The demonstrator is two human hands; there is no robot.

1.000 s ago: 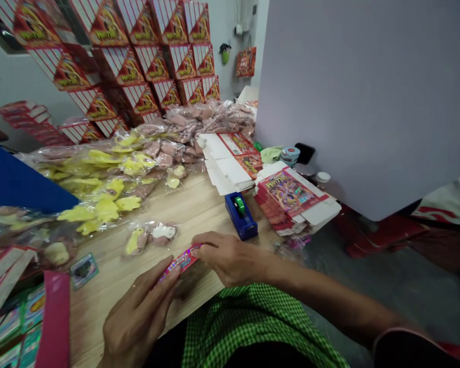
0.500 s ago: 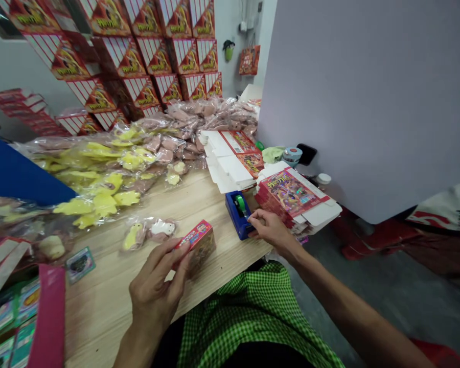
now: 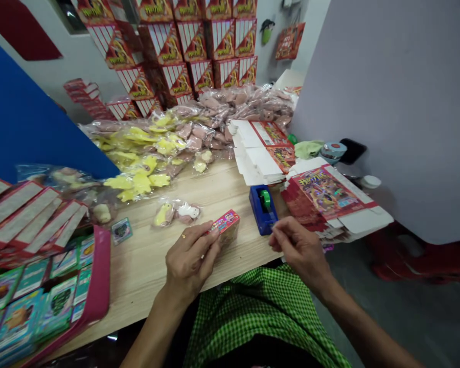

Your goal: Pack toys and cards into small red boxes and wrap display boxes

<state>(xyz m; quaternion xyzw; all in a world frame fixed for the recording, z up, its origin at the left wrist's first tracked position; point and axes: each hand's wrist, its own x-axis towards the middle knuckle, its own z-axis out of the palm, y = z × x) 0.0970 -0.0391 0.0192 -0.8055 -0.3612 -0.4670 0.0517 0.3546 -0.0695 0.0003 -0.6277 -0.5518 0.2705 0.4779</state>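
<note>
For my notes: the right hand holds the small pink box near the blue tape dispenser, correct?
No: the left hand, not the right, holds the small pink box near the blue tape dispenser, as the head view shows.

head camera, forward and down

Lilac partition wall [image 3: 383, 102] down right side; white wall [image 3: 88, 71] upper left; dark window edge [image 3: 67, 13] top left; blue panel [image 3: 34, 117] left; light wood table [image 3: 145, 276] lower centre; grey concrete floor [image 3: 417, 317] lower right.
</note>
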